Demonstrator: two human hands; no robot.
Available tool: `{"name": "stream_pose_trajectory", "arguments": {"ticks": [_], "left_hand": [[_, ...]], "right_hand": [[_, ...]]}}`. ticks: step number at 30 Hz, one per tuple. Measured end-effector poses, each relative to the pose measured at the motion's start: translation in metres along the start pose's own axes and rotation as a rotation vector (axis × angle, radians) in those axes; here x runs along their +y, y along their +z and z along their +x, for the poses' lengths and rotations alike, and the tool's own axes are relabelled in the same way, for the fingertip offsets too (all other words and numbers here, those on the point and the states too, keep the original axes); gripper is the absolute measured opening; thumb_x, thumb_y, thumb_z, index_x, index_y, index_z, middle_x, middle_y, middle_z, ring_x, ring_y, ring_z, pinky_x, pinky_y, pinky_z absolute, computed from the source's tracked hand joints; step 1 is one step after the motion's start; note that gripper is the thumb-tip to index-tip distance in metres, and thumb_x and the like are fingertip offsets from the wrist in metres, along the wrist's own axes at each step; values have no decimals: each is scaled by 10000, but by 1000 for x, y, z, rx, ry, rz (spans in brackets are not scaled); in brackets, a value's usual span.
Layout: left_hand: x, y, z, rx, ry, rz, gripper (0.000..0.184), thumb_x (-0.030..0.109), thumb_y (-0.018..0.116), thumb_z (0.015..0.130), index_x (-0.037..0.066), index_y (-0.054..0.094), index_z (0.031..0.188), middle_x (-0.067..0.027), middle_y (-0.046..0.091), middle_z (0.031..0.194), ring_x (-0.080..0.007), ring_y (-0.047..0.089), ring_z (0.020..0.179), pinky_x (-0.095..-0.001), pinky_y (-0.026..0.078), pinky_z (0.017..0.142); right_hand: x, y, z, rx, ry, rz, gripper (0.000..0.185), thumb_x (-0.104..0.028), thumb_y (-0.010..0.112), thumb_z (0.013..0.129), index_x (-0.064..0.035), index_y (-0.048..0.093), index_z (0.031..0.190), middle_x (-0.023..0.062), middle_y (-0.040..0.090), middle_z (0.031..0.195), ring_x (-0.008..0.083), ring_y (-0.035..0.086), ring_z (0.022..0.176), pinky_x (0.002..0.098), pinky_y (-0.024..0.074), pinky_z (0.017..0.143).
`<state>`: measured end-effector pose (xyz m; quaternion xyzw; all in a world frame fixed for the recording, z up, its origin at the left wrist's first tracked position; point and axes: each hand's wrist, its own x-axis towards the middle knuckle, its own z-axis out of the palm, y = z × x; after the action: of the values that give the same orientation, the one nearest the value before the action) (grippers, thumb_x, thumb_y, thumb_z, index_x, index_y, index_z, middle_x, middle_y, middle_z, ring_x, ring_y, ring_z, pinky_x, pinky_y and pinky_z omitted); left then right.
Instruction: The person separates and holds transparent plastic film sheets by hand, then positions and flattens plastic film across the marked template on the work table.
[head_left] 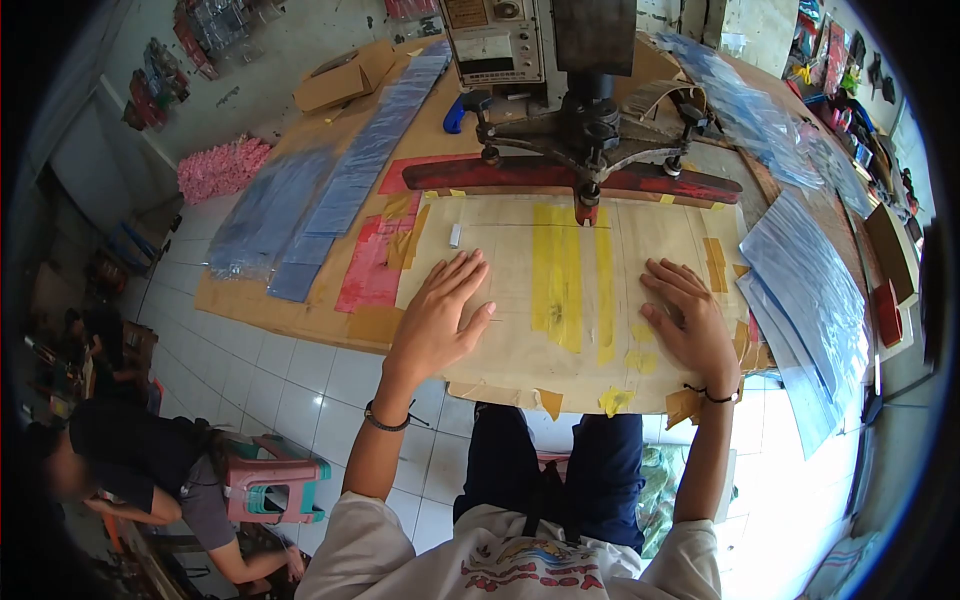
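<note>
My left hand (447,312) lies palm down with fingers stretched on the left part of a tan work board (500,352). On the right part of the same board rests my right hand (690,318), its fingers slightly bent but apart. Strips of yellow tape (556,285) run down the board between them. Just above my left fingertips is a small white piece (455,236). Beyond both hands a machine head (590,135) with a long red-and-black bar (480,173) sits over the board's far edge. Neither hand holds anything.
Stacks of bluish clear plastic sheets lie at the left (375,140) and right (808,290), the right one overhanging the table. A control box (495,45) stands behind. At lower left a person (150,470) bends beside stacked stools (270,480). A pink pile (222,168) lies by the wall.
</note>
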<state>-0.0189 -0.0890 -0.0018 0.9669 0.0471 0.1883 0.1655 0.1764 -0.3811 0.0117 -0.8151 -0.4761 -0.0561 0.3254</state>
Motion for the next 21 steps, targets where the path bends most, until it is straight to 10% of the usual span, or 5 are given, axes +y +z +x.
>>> {"name": "stream_pose_trajectory", "arguments": {"ticks": [21], "left_hand": [[2,-1,3,0,-24,-13,548,249,604,924,-28,500,1385,-178,451,1488,-327,362,1421,-439,247,1195]], "right_hand": [[0,0,3,-10,-5,-23,355,-165,690,855,-13,680,1175,164,608,1328,354,509,1301,451,376,1116]]}}
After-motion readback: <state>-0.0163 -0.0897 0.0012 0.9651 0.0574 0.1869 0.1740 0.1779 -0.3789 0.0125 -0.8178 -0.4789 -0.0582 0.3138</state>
